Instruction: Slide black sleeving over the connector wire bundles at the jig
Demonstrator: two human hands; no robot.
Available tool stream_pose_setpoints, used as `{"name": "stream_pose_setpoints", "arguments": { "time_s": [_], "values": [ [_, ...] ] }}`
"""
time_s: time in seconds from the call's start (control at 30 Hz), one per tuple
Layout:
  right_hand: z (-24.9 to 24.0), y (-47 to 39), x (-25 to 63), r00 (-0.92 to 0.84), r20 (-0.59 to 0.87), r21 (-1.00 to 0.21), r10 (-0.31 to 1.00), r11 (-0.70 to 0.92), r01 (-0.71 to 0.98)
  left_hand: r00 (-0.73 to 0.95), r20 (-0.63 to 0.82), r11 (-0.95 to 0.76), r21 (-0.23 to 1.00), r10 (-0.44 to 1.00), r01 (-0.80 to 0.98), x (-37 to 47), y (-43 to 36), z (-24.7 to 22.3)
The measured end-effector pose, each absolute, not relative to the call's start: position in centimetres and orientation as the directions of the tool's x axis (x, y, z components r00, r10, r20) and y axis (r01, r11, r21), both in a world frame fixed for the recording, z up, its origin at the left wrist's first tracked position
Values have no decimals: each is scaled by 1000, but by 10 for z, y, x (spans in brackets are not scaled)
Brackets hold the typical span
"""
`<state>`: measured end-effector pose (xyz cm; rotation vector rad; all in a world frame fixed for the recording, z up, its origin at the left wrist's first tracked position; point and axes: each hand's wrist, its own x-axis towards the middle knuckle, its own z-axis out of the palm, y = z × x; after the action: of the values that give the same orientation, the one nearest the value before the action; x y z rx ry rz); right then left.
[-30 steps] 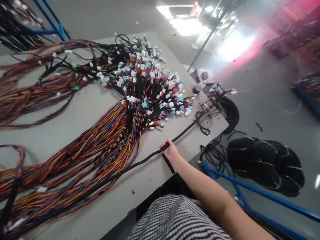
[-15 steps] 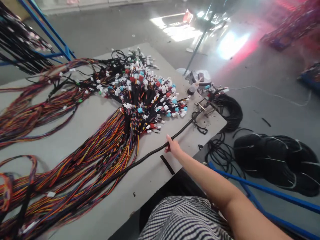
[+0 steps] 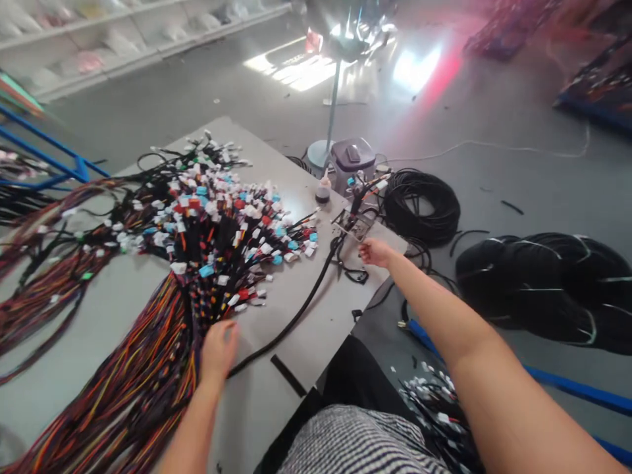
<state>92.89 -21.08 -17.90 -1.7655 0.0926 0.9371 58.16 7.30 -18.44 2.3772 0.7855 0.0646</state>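
Note:
My right hand (image 3: 375, 253) is closed at the end of a thin metal rod on a small metal fixture (image 3: 356, 225) near the table's right corner. A black sleeved cable (image 3: 316, 289) runs through the fixture and curves down to the left. My left hand (image 3: 218, 349) is over the wire bundle (image 3: 143, 355), beside the black cable; its fingers are partly blurred, and I cannot make out whether it holds anything. Ahead of it spreads a heap of white, blue and red connectors (image 3: 237, 217). Black-handled scissors (image 3: 354, 274) lie below the fixture.
A small bottle (image 3: 323, 189) stands at the table's far edge, near a lidded bin (image 3: 353, 155). Black cable coils (image 3: 419, 204) lie on the floor to the right, with blue frame bars (image 3: 567, 385) close by. A black strip (image 3: 289, 375) lies on the table.
My right hand has let go of the black cable and moved up to the fixture. My left hand has come into view over the wires. The view has turned, showing more of the floor and shelves.

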Motion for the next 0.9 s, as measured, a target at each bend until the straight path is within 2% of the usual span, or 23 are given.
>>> {"name": "stream_pose_setpoints", "arguments": {
  "time_s": [0.13,0.23,0.33,0.4,0.47,0.53,0.6,0.67,0.73,0.8,0.83,0.9],
  "values": [
    [-187,-224,934,560,-676,-734,479,-371,-568,882,-157,-497,776,444,388,745,2,-198],
    [-193,-263,920,535,-679,-731,503,-397,-555,843,-356,-281,829,402,484,864,-39,-204],
    [-204,-302,880,450,-728,-684,517,-504,-527,753,-591,-9,785,288,619,929,-53,-209],
    [-214,-307,844,420,-725,-687,546,-615,-386,745,-642,142,766,179,626,941,-51,-212],
    [-224,-294,814,436,-700,-668,566,-735,-118,767,-635,240,761,91,602,939,-46,-214],
    [-228,-272,802,453,-688,-579,567,-805,128,775,-631,302,745,31,594,933,-42,-215],
    [-222,-253,816,471,-697,-504,541,-837,215,776,-631,336,731,1,594,929,-40,-214],
    [-208,-242,856,570,-632,-531,525,-829,176,770,-638,344,723,0,599,927,-42,-212],
    [-189,-234,915,773,-430,-645,467,-758,98,755,-655,342,717,30,608,927,-46,-210],
    [-172,-221,979,923,-210,-769,324,-637,49,744,-665,340,715,61,611,928,-49,-209],
    [-165,-211,1009,933,-226,-806,280,-592,-18,742,-666,335,718,74,611,929,-51,-209],
    [-159,-185,1054,845,-460,-819,273,-497,-286,744,-661,308,731,99,608,929,-53,-211]
  ]
}}
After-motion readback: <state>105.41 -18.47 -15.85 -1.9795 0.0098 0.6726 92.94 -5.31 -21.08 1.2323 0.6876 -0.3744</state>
